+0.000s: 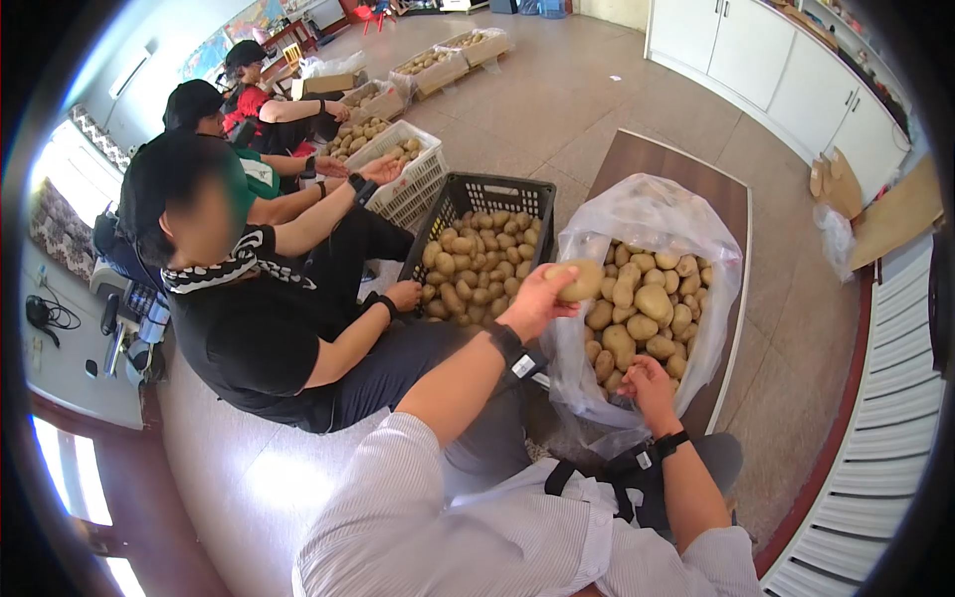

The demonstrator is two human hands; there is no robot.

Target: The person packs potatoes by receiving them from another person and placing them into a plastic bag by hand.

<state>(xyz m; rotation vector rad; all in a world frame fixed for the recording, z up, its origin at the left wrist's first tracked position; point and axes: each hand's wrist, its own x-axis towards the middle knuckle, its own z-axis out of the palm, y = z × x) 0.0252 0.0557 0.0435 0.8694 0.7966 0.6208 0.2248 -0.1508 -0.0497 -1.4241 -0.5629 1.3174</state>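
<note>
My left hand point(540, 304) is closed around a potato point(580, 282), held up between the black crate point(495, 186) and a clear plastic bag point(637, 202). The bag stands open, filled with potatoes point(654, 301) of mixed sizes. At the bag's near side, my right hand point(651, 390) hovers low over the potatoes, its fingers loosely bent and apart. No potato shows in it. Whether its fingertips touch the potatoes below, I cannot tell. More potatoes point(477, 257) fill the crate on the left.
A co-worker in black point(261, 328) sits close on my left, one hand point(404, 296) at the crate's edge. Beyond are other people, a white crate point(423, 169) and boxes of potatoes point(428, 62). A brown board point(686, 164) lies under the bag. A ribbed white radiator point(865, 478) lines the right.
</note>
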